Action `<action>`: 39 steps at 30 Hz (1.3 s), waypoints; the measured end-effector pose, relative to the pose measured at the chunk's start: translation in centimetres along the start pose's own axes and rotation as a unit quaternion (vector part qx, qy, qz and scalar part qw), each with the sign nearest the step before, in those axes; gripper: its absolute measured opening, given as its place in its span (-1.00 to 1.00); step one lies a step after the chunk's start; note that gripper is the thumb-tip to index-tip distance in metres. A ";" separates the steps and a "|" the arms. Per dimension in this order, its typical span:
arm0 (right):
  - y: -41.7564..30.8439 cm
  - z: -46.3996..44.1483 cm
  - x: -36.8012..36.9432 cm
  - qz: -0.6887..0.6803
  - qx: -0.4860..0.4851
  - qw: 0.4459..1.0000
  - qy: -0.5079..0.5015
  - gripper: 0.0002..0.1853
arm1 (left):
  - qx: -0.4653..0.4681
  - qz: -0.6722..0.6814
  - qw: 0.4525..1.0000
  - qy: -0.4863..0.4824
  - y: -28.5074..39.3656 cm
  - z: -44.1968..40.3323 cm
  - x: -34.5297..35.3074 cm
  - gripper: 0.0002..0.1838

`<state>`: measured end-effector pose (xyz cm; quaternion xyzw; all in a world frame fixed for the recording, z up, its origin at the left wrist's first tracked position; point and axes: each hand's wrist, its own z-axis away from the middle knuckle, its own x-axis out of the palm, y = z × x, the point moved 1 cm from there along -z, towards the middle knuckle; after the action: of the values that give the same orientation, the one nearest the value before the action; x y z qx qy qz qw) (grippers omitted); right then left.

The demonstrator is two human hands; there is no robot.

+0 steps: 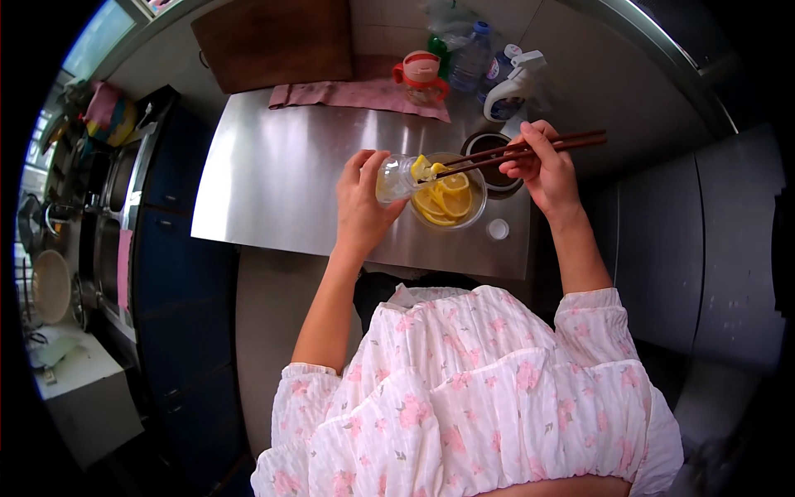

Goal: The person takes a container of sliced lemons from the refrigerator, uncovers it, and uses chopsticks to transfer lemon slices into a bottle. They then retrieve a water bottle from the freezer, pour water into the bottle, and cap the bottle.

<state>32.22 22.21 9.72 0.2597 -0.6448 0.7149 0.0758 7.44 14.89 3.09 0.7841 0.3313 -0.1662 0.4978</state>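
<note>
My left hand (362, 201) is wrapped round a small clear jar (396, 177), tilted on its side with its mouth toward a clear bowl (481, 209). Yellow lemon slices (447, 201) lie in that bowl. Dark brown chopsticks (530, 149) are gripped in my right hand (542, 168), and their tips reach the jar's mouth. A piece of lemon (422, 168) is at the mouth by the tips; whether the chopsticks pinch it I cannot tell. On the metal table just right of the bowl lies a small white cap (498, 229).
Behind the bowl stands a dark round pot (494, 178), partly covered by my right hand. Along the back of the metal table (281, 182) are a pink cloth (356, 93), a red-lidded cup (421, 76), a plastic bottle (472, 60), a white spray bottle (515, 87) and a wooden board (277, 41).
</note>
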 end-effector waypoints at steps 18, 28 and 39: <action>-0.9 1.3 3.8 0.241 -0.136 0.959 -0.066 -0.84 | 0.005 -0.078 0.996 -0.054 2.4 -1.1 1.4 -0.23; -1.7 0.5 4.4 0.282 -0.135 0.947 -0.071 -0.82 | -0.007 -0.059 0.998 -0.028 3.0 -1.1 2.0 -0.26; -2.7 0.7 3.8 0.245 -0.097 0.964 -0.016 -0.82 | -0.019 -0.051 0.998 -0.027 2.8 -0.9 2.0 -0.27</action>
<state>30.37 21.06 13.90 0.0970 -0.7564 0.6409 -0.0873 10.78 15.63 4.20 0.7519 0.3603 -0.2056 0.5124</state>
